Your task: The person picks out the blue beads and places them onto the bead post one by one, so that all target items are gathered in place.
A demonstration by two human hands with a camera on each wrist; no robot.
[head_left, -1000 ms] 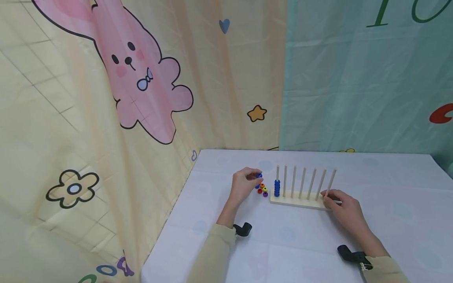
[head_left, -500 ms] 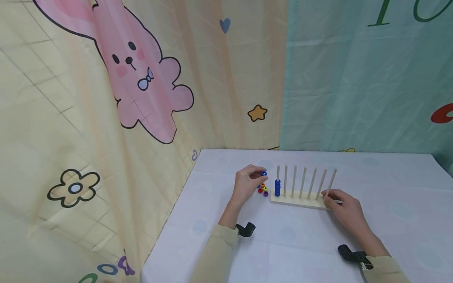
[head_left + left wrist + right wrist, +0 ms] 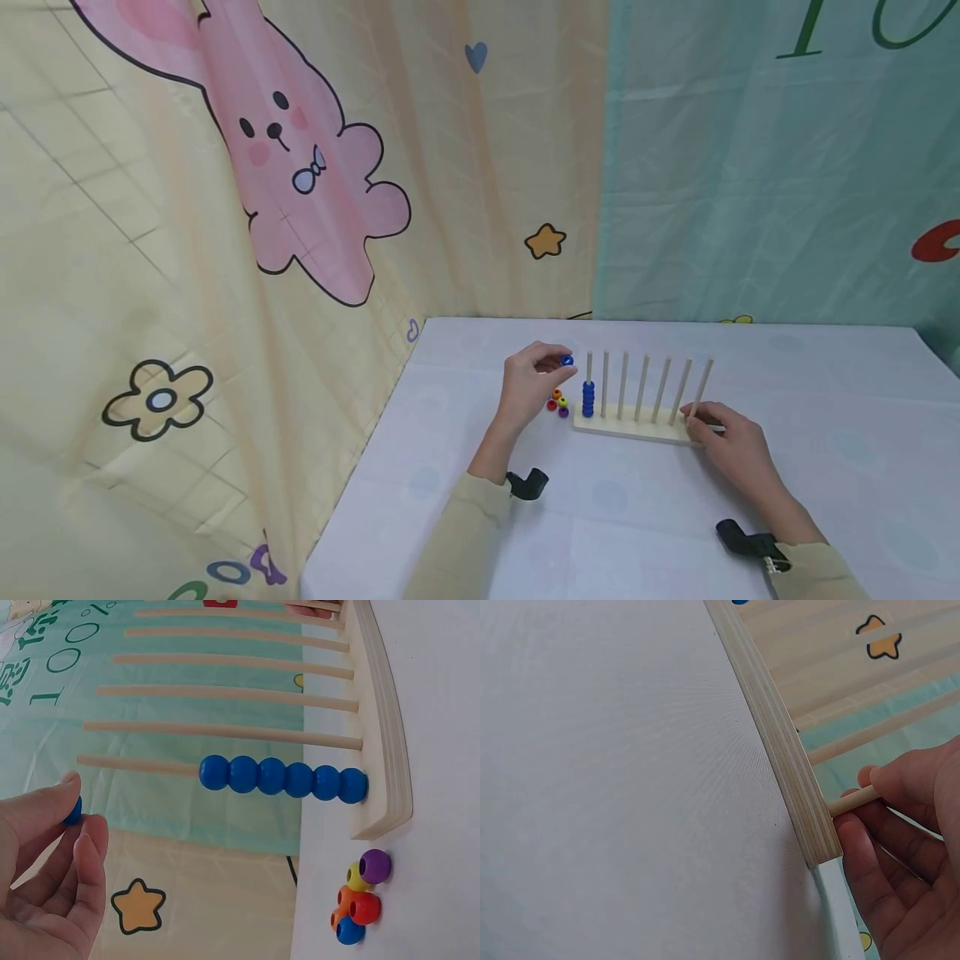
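My left hand (image 3: 527, 383) pinches a blue bead (image 3: 567, 360) between thumb and fingers, in the air just left of the top of the leftmost peg (image 3: 135, 764). Several blue beads (image 3: 271, 776) are stacked on that peg, down to the wooden base (image 3: 630, 428); its upper part is bare. The other pegs carry no beads. At the far right end, my right hand (image 3: 729, 437) grips the last peg (image 3: 855, 800) low down, its fingers at the end of the base. Much of the held bead is hidden by my fingertips in the left wrist view.
Beside the base's left end lies a small cluster of loose beads: a purple bead (image 3: 375, 866), a yellow bead (image 3: 358, 877), a red bead (image 3: 365, 908), orange ones and a blue one (image 3: 350, 930). A white cloth (image 3: 600, 533) covers the table; printed curtains (image 3: 480, 167) hang behind.
My left hand has lifted the blue bead up from beside the loose beads and carried it right, toward the top of the leftmost peg. The right hand and the rack stay put.
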